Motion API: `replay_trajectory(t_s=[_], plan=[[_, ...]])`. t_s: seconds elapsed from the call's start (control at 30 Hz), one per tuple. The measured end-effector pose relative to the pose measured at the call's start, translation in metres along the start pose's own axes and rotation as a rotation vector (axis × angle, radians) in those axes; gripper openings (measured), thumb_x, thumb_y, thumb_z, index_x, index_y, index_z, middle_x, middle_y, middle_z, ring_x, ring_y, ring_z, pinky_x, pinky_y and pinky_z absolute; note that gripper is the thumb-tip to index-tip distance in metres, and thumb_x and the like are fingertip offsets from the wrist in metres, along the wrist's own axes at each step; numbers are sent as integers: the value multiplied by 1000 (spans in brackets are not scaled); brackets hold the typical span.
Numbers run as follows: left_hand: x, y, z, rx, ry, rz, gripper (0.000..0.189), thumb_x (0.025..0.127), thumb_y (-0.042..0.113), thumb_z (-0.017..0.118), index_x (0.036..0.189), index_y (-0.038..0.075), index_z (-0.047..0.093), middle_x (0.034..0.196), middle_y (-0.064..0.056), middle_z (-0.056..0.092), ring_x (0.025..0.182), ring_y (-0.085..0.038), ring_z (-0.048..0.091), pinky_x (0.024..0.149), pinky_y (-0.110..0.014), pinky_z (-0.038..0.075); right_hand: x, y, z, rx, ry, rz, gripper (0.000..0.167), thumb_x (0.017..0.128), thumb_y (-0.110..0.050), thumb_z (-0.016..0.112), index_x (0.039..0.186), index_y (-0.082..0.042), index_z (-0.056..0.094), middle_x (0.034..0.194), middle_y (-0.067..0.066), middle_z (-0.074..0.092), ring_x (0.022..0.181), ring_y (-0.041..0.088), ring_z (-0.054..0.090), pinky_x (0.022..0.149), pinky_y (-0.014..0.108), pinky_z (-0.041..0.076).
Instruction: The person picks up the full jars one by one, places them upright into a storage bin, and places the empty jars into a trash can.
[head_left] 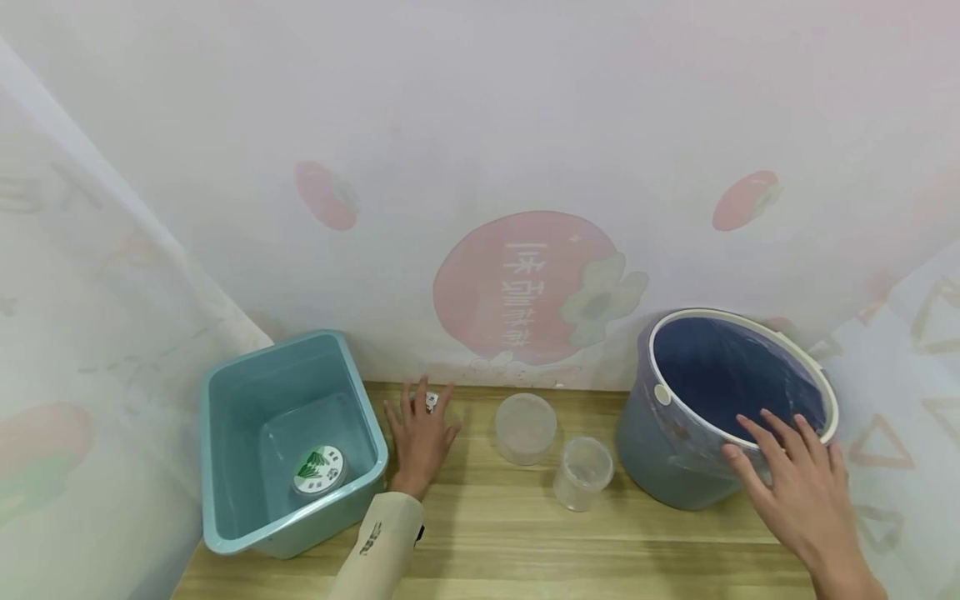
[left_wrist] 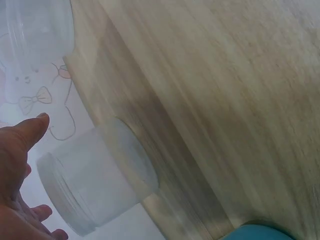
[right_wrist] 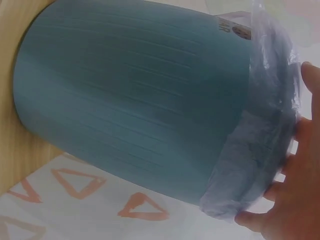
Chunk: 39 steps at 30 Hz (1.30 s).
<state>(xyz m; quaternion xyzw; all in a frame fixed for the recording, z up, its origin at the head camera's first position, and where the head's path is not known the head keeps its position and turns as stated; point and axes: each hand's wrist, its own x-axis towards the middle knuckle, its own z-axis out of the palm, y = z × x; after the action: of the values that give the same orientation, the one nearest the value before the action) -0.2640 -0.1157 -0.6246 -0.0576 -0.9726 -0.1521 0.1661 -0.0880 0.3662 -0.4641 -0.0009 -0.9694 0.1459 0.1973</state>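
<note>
In the head view my left hand (head_left: pixel 423 439) reaches down with fingers spread over a mostly hidden jar, whose white printed label (head_left: pixel 431 402) peeks out. The left wrist view has a clear plastic jar (left_wrist: pixel 100 175) standing on the table, my thumb and fingers (left_wrist: pixel 40 212) around its top end, not closed on it. Whether they touch is unclear. My right hand (head_left: pixel 806 492) is spread at the near rim of a blue-grey bucket (head_left: pixel 675 467). Thin clear plastic film (right_wrist: pixel 255 145) wraps the bucket's upper edge, beside my fingertips (right_wrist: pixel 248 218).
A teal basin (head_left: pixel 213 467) stands on the left, holding a container with a green-and-white lid (head_left: pixel 318 469). Between the hands are a round translucent container (head_left: pixel 527 427) and a clear jar (head_left: pixel 583 472) on the wooden table (head_left: pixel 510 533). A printed cloth (head_left: pixel 390 275) hangs behind.
</note>
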Motion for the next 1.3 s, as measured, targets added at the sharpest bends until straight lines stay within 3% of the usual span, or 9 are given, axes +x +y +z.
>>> replay_trajectory(t_s=[0.23, 0.5, 0.7, 0.9, 1.1, 1.3], plan=[[-2, -7, 5, 27, 11, -6, 82, 88, 37, 94, 160, 32, 55, 172, -19, 39, 162, -51, 29, 121, -86, 24, 0, 1, 5, 28, 35, 2, 51, 108, -45, 67, 146, -12, 65, 160, 30, 50, 162, 55, 23, 126, 83, 1], [-4, -10, 11, -10, -52, -57, 77, 92, 31, 90, 160, 31, 55, 174, -20, 36, 164, -51, 25, 123, -83, 25, 0, 1, 10, 39, 75, -10, 47, 107, -43, 69, 142, -11, 67, 158, 31, 51, 163, 54, 23, 126, 83, 2], [-4, -12, 17, -77, 19, -43, 73, 89, 18, 92, 154, 28, 61, 169, -22, 41, 159, -53, 31, 116, -80, 38, -1, 1, 11, 44, 85, -12, 46, 108, -42, 68, 142, -11, 67, 158, 32, 50, 163, 54, 22, 126, 82, 4], [-7, -14, 21, -134, 45, -31, 70, 88, 12, 92, 152, 23, 64, 168, -25, 42, 158, -56, 31, 116, -80, 38, -1, 1, 12, 50, 106, -20, 44, 108, -39, 68, 140, -9, 67, 156, 33, 51, 162, 55, 23, 126, 82, 5], [-8, -13, 15, -117, 20, -23, 68, 93, 15, 89, 154, 24, 62, 171, -22, 40, 160, -54, 29, 117, -78, 40, 0, 1, 15, 49, 141, -37, 42, 108, -38, 69, 138, -9, 69, 151, 34, 54, 158, 58, 29, 125, 82, 10], [-2, -2, -4, -75, -8, 30, 66, 97, 21, 86, 157, 26, 59, 173, -21, 37, 160, -52, 30, 112, -75, 47, -1, 2, 15, 60, 151, -34, 43, 108, -39, 69, 137, -8, 69, 152, 33, 54, 158, 58, 29, 126, 83, 6]])
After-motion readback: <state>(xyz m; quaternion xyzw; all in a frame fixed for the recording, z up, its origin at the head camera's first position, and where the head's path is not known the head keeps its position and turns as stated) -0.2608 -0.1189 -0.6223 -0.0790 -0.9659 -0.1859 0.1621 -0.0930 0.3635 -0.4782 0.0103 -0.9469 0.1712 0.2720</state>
